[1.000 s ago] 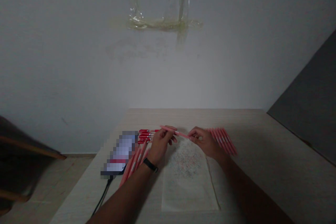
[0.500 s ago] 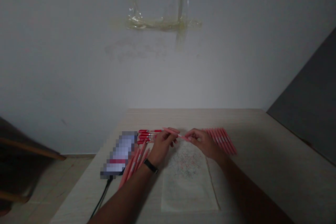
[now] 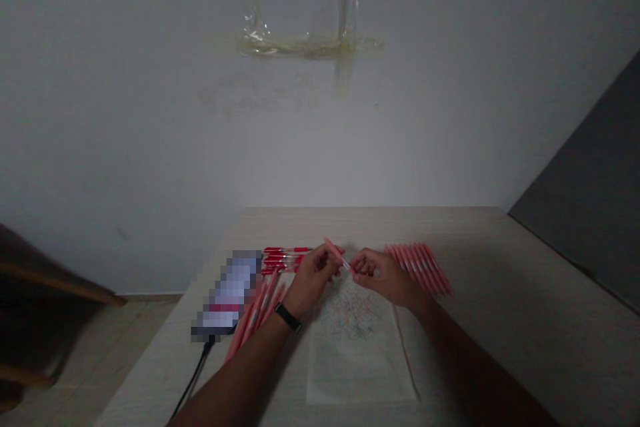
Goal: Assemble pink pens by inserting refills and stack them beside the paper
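A pink pen [image 3: 334, 250] is held above the top of a scribbled paper sheet [image 3: 360, 360]. My left hand [image 3: 316, 272] is closed around its upper part. My right hand [image 3: 376, 271] pinches the lower end, where a pale section shows between the two hands. A row of similar pink pens [image 3: 419, 268] lies side by side just right of my right hand. Red pens with clear barrels [image 3: 280, 259] lie left of my left hand, and more pink pens [image 3: 253, 313] lie partly behind my left forearm.
A blurred-out phone [image 3: 227, 293] with a black cable [image 3: 195, 373] lies at the table's left side. The wooden table [image 3: 475, 347] meets a wall [image 3: 425, 147] at the back. A wooden piece of furniture [image 3: 60, 280] stands on the floor at left.
The pink pen has turned from nearly level to a steeper slant, its upper end shifting right and up. Both hands stay close together over the paper.
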The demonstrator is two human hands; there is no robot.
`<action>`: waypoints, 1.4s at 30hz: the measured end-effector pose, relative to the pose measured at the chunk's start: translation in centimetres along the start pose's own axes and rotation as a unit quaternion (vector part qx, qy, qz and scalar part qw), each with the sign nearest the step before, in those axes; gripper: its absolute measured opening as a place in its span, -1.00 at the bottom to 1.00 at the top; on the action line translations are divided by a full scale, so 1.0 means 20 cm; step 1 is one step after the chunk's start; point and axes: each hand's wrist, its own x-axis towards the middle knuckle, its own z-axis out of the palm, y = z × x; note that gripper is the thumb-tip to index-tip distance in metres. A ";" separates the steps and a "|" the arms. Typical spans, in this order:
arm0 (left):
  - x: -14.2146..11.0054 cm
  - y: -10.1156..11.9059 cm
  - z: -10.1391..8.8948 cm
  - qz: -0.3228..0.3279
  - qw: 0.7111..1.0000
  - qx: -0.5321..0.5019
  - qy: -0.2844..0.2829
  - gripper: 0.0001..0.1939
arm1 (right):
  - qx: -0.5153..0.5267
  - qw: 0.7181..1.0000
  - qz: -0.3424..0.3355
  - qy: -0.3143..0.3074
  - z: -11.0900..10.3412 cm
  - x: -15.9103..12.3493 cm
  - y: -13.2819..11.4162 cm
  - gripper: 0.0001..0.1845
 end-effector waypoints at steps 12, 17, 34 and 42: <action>-0.01 -0.08 -0.04 0.032 0.967 0.253 0.014 -0.70 | -0.100 0.993 0.048 0.040 -0.05 -0.03 0.01 -0.85; -0.01 -0.10 -0.05 0.042 0.949 0.314 -0.006 -0.71 | -0.206 0.974 0.062 0.074 -0.10 -0.03 0.01 -0.88; -0.04 -0.06 -0.04 0.040 0.929 0.367 -0.030 -0.79 | -0.326 0.903 0.212 0.186 -0.47 -0.19 0.05 -0.85; -0.04 -0.09 -0.04 0.033 0.931 0.363 -0.032 -0.75 | -0.351 0.854 0.300 0.240 -0.70 -0.37 0.22 -0.82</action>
